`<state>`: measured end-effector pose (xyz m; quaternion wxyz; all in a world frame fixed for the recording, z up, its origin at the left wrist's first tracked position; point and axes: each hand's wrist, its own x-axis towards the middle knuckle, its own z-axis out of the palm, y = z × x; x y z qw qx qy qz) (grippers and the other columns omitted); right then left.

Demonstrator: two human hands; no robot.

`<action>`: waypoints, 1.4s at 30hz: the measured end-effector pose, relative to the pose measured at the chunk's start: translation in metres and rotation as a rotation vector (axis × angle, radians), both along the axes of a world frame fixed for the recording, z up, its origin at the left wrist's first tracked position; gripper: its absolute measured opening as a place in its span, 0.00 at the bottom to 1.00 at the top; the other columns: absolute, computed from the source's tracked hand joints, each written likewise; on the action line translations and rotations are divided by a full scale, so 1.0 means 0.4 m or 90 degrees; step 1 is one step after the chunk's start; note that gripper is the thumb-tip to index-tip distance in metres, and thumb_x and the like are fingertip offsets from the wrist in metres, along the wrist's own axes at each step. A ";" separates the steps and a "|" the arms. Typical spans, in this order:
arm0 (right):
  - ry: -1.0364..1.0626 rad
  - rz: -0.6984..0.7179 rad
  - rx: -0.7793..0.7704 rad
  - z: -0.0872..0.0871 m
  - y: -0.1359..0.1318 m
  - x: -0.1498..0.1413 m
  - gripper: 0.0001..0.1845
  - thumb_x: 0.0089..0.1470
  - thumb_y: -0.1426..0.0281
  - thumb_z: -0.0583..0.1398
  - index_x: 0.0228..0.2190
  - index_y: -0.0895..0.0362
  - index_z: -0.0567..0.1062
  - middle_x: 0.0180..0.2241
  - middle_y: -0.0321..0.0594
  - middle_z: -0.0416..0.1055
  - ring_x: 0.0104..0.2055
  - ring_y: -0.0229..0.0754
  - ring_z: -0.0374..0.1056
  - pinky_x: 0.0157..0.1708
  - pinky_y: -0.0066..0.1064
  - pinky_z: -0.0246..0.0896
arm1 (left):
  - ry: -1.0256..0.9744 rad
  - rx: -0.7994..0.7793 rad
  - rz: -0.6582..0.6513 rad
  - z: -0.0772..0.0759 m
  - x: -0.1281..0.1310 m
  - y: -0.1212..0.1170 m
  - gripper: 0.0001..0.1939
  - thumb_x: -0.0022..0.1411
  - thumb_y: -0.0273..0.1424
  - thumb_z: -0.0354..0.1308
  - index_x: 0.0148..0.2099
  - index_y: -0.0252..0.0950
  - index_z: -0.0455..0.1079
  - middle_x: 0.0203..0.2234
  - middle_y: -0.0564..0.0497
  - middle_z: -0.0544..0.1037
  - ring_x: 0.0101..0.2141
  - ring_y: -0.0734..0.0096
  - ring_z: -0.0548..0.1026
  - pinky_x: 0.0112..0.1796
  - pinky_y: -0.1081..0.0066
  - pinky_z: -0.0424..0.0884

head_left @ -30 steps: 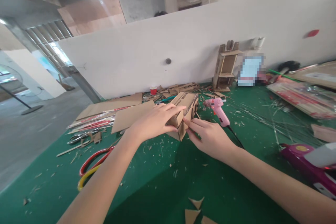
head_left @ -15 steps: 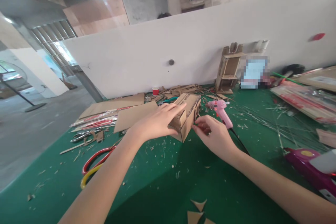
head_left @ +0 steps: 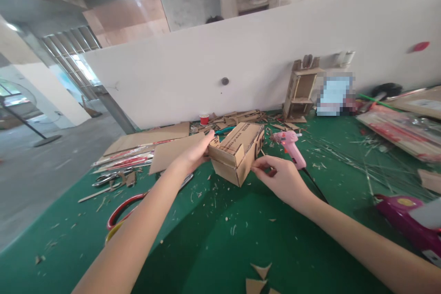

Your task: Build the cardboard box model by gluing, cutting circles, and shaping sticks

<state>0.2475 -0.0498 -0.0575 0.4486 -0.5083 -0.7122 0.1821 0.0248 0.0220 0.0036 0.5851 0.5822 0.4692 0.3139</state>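
Observation:
A small cardboard box point(head_left: 225, 167) with printed letters and a notched top edge stands on the green table, one corner towards me. My left hand point(head_left: 197, 150) grips its left side, thumb up by the top edge and the other fingers mostly hidden behind. On the right side, my right hand point(head_left: 275, 173) has thumb and forefinger pinched together against the box wall. A thin pale stick end point(head_left: 262, 152) shows just above those fingers; whether they hold it I cannot tell. Behind the right hand lies a pink glue gun point(head_left: 292, 147) with a black cord.
Red-and-yellow-handled scissors point(head_left: 126, 209) lie partly under my left forearm. A purple tool point(head_left: 401, 216) is at the right. Cardboard sheets point(head_left: 172, 151), scraps point(head_left: 237, 119), a red cup point(head_left: 204, 120) and a cardboard shelf point(head_left: 300, 92) stand or lie towards the white partition point(head_left: 165, 73).
My left hand has moved from over the box's top to its left side, uncovering the top and front. The right hand stays at the right wall, almost unmoved.

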 end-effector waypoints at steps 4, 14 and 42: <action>0.120 -0.013 -0.058 -0.006 0.010 0.000 0.11 0.50 0.61 0.60 0.25 0.55 0.72 0.33 0.41 0.76 0.35 0.44 0.71 0.27 0.32 0.69 | -0.066 -0.064 -0.038 -0.009 -0.002 0.003 0.26 0.56 0.51 0.53 0.50 0.40 0.68 0.47 0.46 0.75 0.49 0.56 0.70 0.42 0.63 0.69; 0.280 0.090 -0.114 -0.030 0.019 -0.007 0.19 0.55 0.64 0.56 0.49 0.50 0.68 0.51 0.44 0.67 0.54 0.49 0.63 0.39 0.39 0.73 | -0.070 -0.056 -0.090 0.006 -0.034 0.001 0.29 0.59 0.47 0.54 0.61 0.45 0.59 0.58 0.44 0.64 0.54 0.50 0.64 0.41 0.59 0.71; 0.313 0.189 -0.086 -0.021 -0.002 0.002 0.45 0.51 0.62 0.63 0.61 0.42 0.43 0.62 0.45 0.49 0.61 0.51 0.54 0.52 0.47 0.63 | 0.272 0.386 -0.150 0.102 0.029 -0.147 0.22 0.58 0.30 0.55 0.55 0.50 0.61 0.53 0.50 0.69 0.50 0.58 0.71 0.46 0.58 0.71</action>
